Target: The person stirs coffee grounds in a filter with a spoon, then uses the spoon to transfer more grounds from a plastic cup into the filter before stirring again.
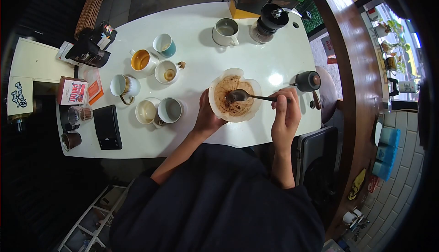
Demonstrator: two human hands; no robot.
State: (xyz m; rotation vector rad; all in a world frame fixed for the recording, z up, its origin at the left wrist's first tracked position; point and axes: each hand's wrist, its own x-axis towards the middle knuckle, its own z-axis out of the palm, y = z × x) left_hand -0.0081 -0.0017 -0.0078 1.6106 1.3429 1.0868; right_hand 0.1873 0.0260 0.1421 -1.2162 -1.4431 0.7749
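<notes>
My left hand (209,117) is wrapped round the left side of a paper coffee filter (256,89) with a wavy rim; whatever carries the filter underneath is hidden. Wet brown coffee grounds (235,108) coat its inside. Between the thumb and fingers of my right hand (286,110) is the dark handle of a spoon (238,95). The spoon's bowl rests over the grounds inside the filter. Right of my right hand stands a small dark lidded pot (307,81).
Several cups stand left, among them an orange-lined cup (144,61) and a teal cup (164,45). A black scale (108,127) lies near the front left. At the back are a white mug (225,32) and a coffee grinder (270,22). A black bag (89,53) stands far left.
</notes>
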